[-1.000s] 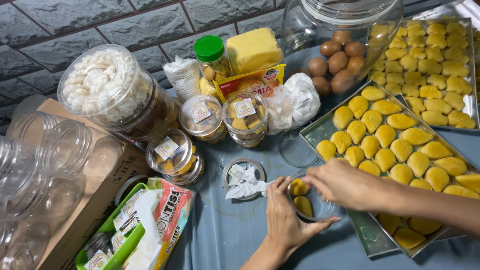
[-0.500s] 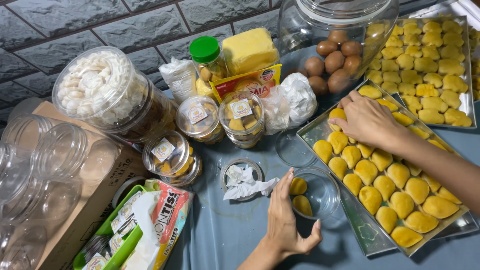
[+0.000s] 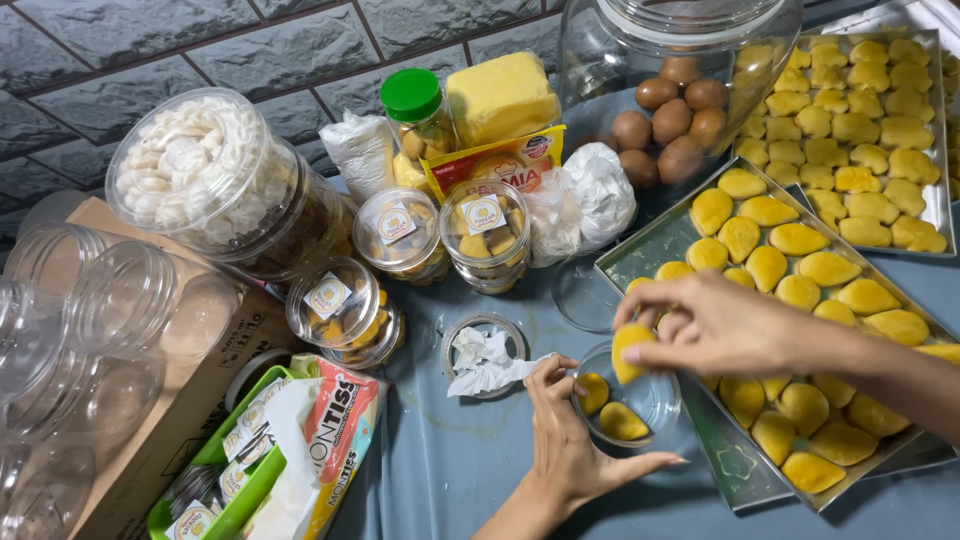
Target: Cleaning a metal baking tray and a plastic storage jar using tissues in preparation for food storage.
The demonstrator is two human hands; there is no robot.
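Two baking trays dominate the right side: the nearer metal tray (image 3: 640,262) is packed with yellow pastries, and a second tray (image 3: 940,160) sits behind it. Just beside the near tray stands the small clear plastic jar (image 3: 655,400), already holding two pastries. Your left hand (image 3: 565,440) rests on the table with its fingers spread loosely against the jar's rim, steadying it but gripping nothing. Your right hand (image 3: 715,325) pinches one yellow pastry (image 3: 630,352) between thumb and fingertips, right above the jar's mouth. Judge that pastry as light, crumbly and easily dented: hold it by its thicker sides with a soft pinch, never by the thin tip. The jar looks light and likely to slide.
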